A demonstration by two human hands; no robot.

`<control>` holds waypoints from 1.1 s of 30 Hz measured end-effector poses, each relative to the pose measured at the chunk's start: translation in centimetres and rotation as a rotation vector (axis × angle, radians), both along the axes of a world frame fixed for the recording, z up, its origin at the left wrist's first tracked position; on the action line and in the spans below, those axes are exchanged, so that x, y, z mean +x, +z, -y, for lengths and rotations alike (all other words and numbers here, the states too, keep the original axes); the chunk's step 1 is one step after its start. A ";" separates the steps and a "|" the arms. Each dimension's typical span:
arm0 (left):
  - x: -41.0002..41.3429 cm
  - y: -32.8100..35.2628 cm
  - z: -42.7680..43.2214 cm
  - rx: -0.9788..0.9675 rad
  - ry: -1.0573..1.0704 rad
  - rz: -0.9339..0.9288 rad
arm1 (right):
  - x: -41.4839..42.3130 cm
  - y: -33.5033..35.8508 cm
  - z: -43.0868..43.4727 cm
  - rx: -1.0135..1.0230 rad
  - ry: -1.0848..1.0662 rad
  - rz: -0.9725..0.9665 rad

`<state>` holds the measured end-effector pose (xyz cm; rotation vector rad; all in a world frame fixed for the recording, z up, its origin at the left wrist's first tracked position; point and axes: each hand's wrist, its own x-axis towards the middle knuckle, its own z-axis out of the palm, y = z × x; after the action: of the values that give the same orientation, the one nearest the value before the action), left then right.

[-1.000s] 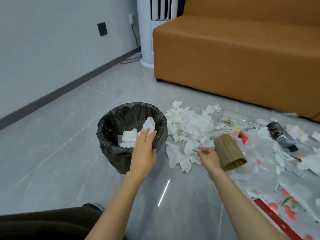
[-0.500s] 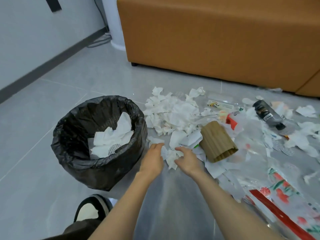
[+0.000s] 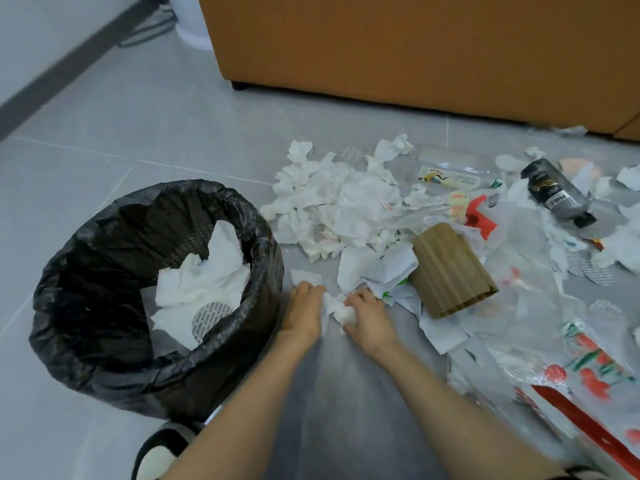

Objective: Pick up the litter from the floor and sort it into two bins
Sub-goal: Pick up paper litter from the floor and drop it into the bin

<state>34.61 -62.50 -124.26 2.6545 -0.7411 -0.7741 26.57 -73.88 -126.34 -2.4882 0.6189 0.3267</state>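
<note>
A bin lined with a black bag point(image 3: 104, 355) stands on the floor at the left, with white tissues point(image 3: 204, 282) inside. A heap of crumpled white tissues point(image 3: 339, 206) lies to its right. My left hand point(image 3: 303, 313) and my right hand point(image 3: 367, 315) are down on the floor side by side, just right of the bin. Both gather a small wad of white tissue point(image 3: 337, 308) between them; my right hand's fingers curl round it, my left hand's fingers curl on its left edge.
A brown corrugated cardboard sleeve point(image 3: 450, 271) lies right of my hands. Farther right are a dark bottle point(image 3: 557, 192), clear plastic wrappers point(image 3: 526, 258) and a red-printed bag point(image 3: 588, 375). An orange sofa point(image 3: 415, 46) stands behind. My shoe point(image 3: 162, 452) is beside the bin.
My left hand left the bin and came down to the floor beside my right hand. Both have closed on a tissue wad. The camera has tilted down and nearer.
</note>
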 end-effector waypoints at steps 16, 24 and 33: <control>-0.2 8.7 2.1 -0.632 0.247 0.032 | -1.3 9.2 1.9 0.610 -0.539 0.382; 1.3 19.4 -4.0 -0.816 0.274 0.322 | 2.1 20.6 -2.1 0.623 -0.389 0.660; 2.0 21.1 -14.0 -0.184 0.232 0.332 | 2.9 23.7 -10.0 0.710 -0.048 0.344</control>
<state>36.64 -48.52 -103.11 2.6629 -0.5335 -0.1969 29.51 -63.92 -102.60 -1.7840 0.3366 0.0694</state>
